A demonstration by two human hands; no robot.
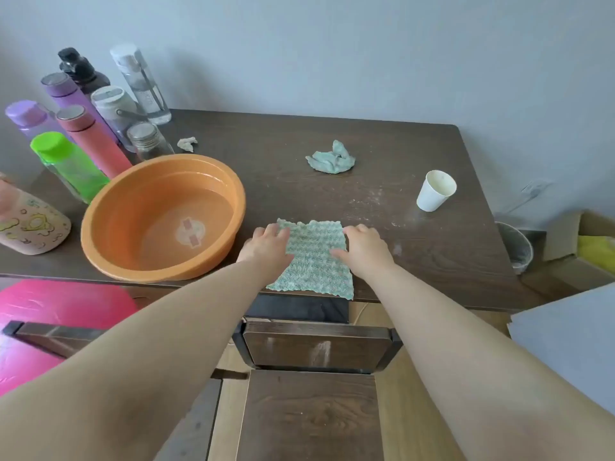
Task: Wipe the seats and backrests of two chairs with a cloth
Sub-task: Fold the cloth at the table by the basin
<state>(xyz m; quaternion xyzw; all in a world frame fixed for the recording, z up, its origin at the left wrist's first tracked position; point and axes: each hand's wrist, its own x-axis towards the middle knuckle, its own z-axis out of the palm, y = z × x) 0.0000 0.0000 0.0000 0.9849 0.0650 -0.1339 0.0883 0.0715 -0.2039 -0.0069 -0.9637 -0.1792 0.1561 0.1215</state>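
I see a plain pale blue-grey wall [332,44] running behind the far edge of the dark wood-grain bench [416,247], well beyond the left hand [269,244]. The light is soft and even, and shadows are faint. Right of the right hand [362,244], past the bench's end, a wall socket [537,188] sits low on the wall above a round waste bin [517,247] and an open cardboard box [565,234]. Nearer me than that hand, the floor [396,414] is light wooden boards.

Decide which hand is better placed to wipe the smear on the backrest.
Probably the right hand: it and the left hand both rest on the cloth, but the smear sits on the backrest right of centre, nearer it.
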